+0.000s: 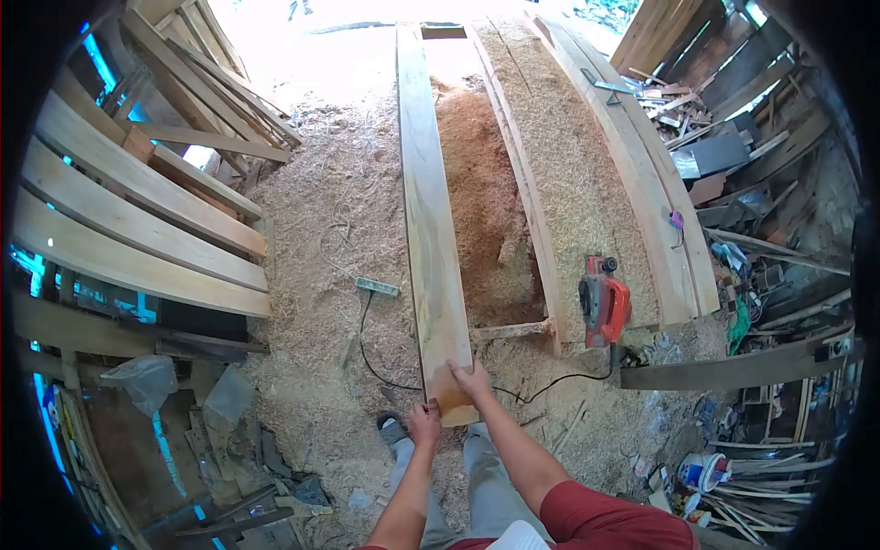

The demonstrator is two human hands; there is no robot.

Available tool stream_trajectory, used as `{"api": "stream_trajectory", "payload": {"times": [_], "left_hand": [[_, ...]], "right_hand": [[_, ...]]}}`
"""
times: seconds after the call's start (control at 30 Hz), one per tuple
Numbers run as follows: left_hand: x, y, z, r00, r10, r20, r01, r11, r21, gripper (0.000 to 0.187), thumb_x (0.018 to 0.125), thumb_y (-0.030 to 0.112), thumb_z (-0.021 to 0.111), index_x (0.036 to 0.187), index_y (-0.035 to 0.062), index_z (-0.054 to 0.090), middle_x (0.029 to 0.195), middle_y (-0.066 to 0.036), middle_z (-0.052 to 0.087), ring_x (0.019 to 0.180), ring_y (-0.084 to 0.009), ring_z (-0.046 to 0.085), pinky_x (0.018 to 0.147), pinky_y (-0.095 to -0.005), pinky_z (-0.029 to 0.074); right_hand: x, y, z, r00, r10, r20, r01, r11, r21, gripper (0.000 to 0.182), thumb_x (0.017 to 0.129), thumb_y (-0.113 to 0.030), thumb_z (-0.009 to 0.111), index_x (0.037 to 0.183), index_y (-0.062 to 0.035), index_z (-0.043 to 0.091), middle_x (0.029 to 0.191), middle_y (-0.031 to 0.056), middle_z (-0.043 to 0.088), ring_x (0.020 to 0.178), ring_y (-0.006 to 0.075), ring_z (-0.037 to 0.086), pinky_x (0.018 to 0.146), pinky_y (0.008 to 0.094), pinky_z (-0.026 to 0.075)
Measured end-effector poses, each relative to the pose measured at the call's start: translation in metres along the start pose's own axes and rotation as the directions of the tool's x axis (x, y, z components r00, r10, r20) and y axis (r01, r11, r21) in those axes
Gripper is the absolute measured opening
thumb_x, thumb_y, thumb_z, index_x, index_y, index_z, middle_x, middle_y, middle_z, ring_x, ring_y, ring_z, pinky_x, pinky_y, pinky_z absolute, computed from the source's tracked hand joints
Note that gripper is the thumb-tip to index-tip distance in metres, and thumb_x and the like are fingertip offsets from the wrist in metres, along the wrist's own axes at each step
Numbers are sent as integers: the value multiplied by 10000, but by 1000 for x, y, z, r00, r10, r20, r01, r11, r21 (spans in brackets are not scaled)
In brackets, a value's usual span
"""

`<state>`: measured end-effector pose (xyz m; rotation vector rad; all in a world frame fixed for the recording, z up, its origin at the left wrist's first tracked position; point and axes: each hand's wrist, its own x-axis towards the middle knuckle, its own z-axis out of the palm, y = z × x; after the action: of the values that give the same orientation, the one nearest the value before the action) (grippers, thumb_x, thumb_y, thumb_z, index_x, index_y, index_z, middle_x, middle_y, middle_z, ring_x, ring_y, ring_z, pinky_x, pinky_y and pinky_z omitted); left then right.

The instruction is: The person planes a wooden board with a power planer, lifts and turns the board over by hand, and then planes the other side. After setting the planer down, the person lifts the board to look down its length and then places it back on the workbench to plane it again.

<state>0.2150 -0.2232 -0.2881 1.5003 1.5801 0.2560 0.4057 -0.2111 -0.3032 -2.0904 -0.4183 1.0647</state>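
A long wooden plank (429, 211) runs away from me, its near end just in front of my legs. My left hand (423, 423) is closed on the plank's left edge close to that end. On the opposite edge, slightly farther up, my right hand (471, 381) grips the wood with its thumb on top; the fingers beneath are hidden. A red electric planer (607, 307) stands to the right on a shavings-covered surface, apart from both hands. Its black cord (561, 377) passes under the plank to a power strip (377, 288) on the left.
Several finished-looking boards (156, 247) lean at the left. Two long boards (655, 211) lie at the right, with a purple tape measure (676, 220) on them. Shavings cover the floor (321, 367). A white bucket (704, 472) and scrap wood are at the lower right.
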Motion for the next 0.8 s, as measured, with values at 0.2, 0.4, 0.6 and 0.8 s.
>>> {"api": "stream_trajectory", "payload": {"times": [0.2, 0.4, 0.6, 0.8], "left_hand": [[0, -20, -15, 994, 53, 94, -46, 996, -77, 745, 1033, 707, 347, 1072, -13, 537, 1066, -320, 619, 1021, -528, 588, 896, -578, 458], [-53, 0, -51, 963, -69, 262, 113, 981, -157, 643, 1056, 619, 391, 1105, -4, 540, 1053, -291, 682, 1015, -526, 628, 889, -577, 476], [-131, -10, -72, 967, 119, 224, -64, 969, -240, 553, 1057, 516, 461, 1173, -5, 604, 1063, -254, 688, 998, -434, 663, 899, -479, 505], [-183, -8, -72, 949, -86, 304, 228, 851, -473, 474, 1092, 445, 454, 1215, 13, 606, 1085, -177, 685, 993, -252, 650, 888, -398, 513]], "right_hand": [[-35, -44, -10, 990, 94, 104, -101, 993, 69, 877, 812, -606, 811, 1318, 79, 600, 1209, 207, 717, 1114, 298, 703, 941, 417, 557], [-72, -22, -24, 990, 101, 97, -116, 981, 157, 783, 835, -571, 814, 1281, 49, 643, 1177, 192, 727, 1085, 275, 709, 875, 416, 574], [-187, -71, -67, 972, 199, 125, -214, 970, 119, 817, 859, -551, 811, 1370, 39, 569, 1220, 176, 704, 1062, 255, 702, 889, 399, 574], [-238, -62, -94, 950, 187, 251, -215, 972, 89, 773, 880, -581, 767, 1340, 23, 622, 1216, 169, 716, 1073, 276, 713, 910, 394, 569]]}}
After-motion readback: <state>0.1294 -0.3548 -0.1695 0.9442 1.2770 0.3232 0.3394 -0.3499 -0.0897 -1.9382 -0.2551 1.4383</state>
